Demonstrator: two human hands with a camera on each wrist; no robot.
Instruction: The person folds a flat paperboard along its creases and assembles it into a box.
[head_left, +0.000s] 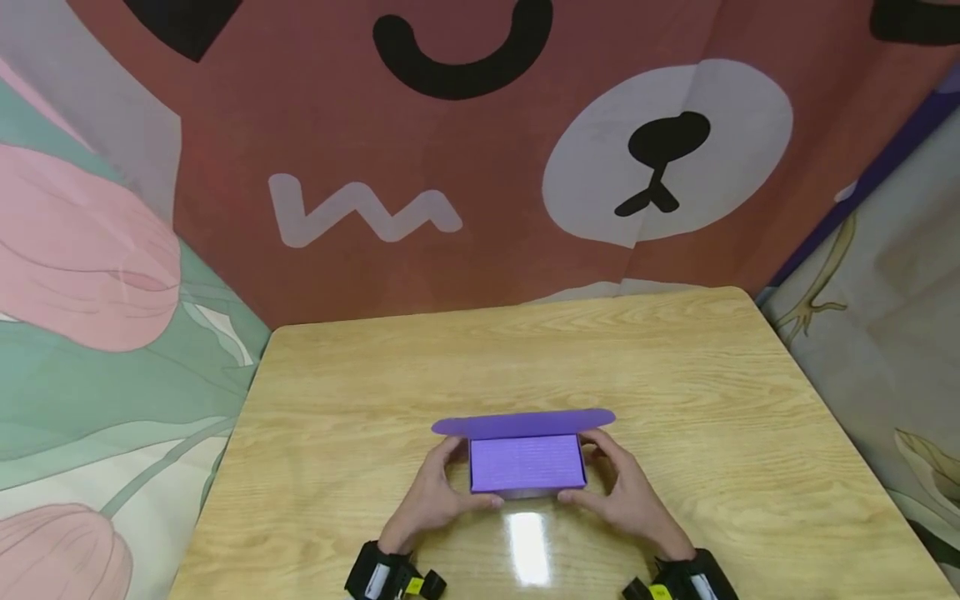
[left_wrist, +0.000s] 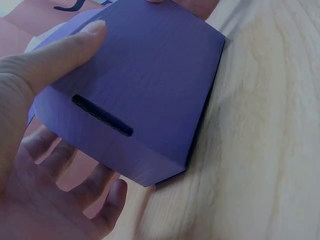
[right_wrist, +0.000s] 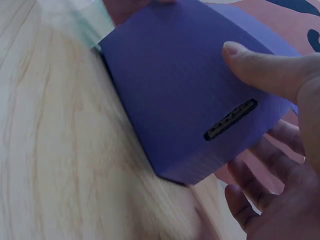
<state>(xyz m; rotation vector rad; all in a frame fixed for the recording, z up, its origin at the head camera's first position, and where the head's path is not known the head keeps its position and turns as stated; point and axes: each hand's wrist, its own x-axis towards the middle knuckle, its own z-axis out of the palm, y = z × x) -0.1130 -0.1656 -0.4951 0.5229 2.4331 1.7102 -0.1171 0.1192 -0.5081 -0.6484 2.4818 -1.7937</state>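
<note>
A purple cardboard box (head_left: 527, 464) sits on the table in front of me, its lid flap (head_left: 525, 423) raised along the far side. My left hand (head_left: 429, 500) grips its left end, the thumb on the near face and the fingers round the side. The right hand (head_left: 632, 500) holds the opposite end in the same way. In the left wrist view a dark slot (left_wrist: 102, 115) shows in the box's near face below the thumb. Another slot (right_wrist: 231, 120) appears in the right wrist view, with corrugated card inside it. The box's underside is hidden.
The wood-grain table (head_left: 337, 400) reaches back to a brown cloth (head_left: 360, 283) printed with a cartoon face. Flowered cloth (head_left: 82, 250) hangs at the left and a pale printed cloth (head_left: 885, 317) at the right. A bright reflection lies on the tabletop before the box.
</note>
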